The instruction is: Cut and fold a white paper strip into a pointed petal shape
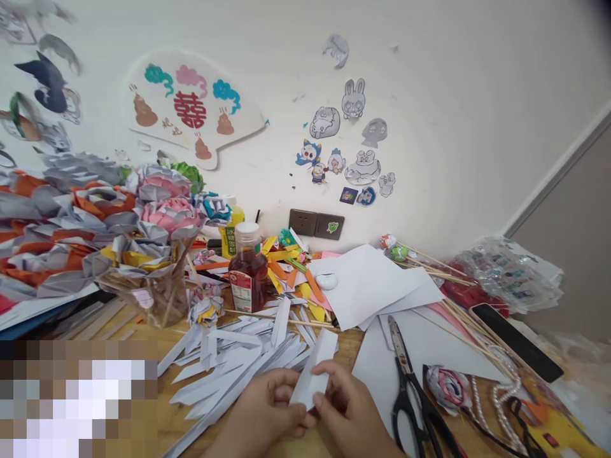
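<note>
Between my two hands, low in the middle of the head view, is a white paper strip [321, 357] standing up at a slant. My left hand [272, 404] pinches its lower left edge with thumb and fingers. On the other side my right hand [346, 401] grips the strip's right edge, its index finger bent over the paper. The fingers of both hands nearly meet at the strip's lower end. Just beyond and to the left lies a loose pile of folded white paper strips [229, 362]. Black-handled scissors [405, 375] lie to the right of my right hand, on white paper.
A bottle of dark liquid [247, 270] stands behind the pile. Paper flowers [165, 216] crowd the left side. White sheets [367, 286] and coloured scraps [286, 264] lie at the back. A phone [515, 341], a bead string [508, 381] and a yellow tool [563, 432] are on the right.
</note>
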### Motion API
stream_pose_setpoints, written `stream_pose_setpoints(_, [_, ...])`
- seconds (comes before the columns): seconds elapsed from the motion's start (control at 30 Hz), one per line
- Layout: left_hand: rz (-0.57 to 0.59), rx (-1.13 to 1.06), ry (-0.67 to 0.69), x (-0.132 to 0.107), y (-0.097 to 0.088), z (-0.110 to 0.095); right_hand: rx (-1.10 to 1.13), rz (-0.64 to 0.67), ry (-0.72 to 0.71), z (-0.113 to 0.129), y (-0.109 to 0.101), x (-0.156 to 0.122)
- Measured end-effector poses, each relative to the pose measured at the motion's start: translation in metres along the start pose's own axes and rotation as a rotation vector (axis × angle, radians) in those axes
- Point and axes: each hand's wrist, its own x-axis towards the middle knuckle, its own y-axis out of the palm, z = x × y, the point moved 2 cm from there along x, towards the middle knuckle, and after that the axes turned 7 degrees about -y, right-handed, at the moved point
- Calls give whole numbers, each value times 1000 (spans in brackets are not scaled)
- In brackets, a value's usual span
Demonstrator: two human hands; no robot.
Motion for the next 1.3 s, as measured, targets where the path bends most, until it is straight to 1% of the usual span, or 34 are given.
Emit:
stream_pose_setpoints(0.07, [0,17,11,0,0,1,68,-3,4,-1,2,0])
stream_pose_setpoints(0.13, [29,10,40,0,1,2,138,-39,-5,-2,4,-1])
stream_pose_setpoints(0.2, [78,-14,99,0,4,4,205,-81,4,-4,5,-1])
stream_pose_setpoints(0.27, [102,-12,159,0,5,6,270,-86,13,-6,6,0])
stream_pose_setpoints(0.37, [45,-4,190,0,5,7,326,-13,-28,-9,8,0])
stream_pose_setpoints(0.43, [-12,3,188,0,2,5,298,41,-72,-11,9,-1])
stream_pose_setpoints(0.5, [-71,33,201,-1,-1,2,199,54,-125,-13,8,-3])
stream_pose_setpoints(0.53, [-96,50,213,-2,-2,0,129,32,-157,-13,7,-5])
stream_pose_setpoints(0.6, [-128,63,249,-3,-4,-2,-28,-83,-225,-9,0,-9])
stream_pose_setpoints(0.7, [-129,86,306,-4,-3,0,-265,-336,-359,6,-17,-14])
stream_pose_setpoints(0.73, [-133,108,327,-4,-2,2,-341,-393,-430,14,-23,-15])
stream_pose_setpoints(0.77, [-141,135,345,-4,-1,3,-414,-414,-509,21,-28,-14])
stream_pose_setpoints(0.8, [-142,164,356,-4,0,5,-491,-407,-586,28,-32,-13])
stream_pose_setpoints(0.83, [-136,189,358,-4,1,6,-556,-352,-658,34,-34,-10])
stream_pose_setpoints(0.9, [-97,210,339,-4,3,8,-666,-195,-755,40,-33,-5])
stream_pose_setpoints(0.93, [-78,205,326,-3,3,9,-712,-117,-769,40,-30,-2])
stream_pose_setpoints(1.0, [-59,187,315,-2,3,11,-771,-20,-737,35,-24,1])
stream_pose_setpoints(1.07, [-66,179,311,-1,1,11,-759,16,-659,26,-17,1])
stream_pose_setpoints(1.13, [-78,187,297,1,0,12,-669,15,-551,15,-11,-2])
stream_pose_setpoints(1.23, [-100,237,269,3,-2,12,-495,-23,-360,2,-5,-6])
stream_pose_setpoints(1.3, [-91,277,251,4,-2,11,-390,-18,-288,-1,-3,-7])
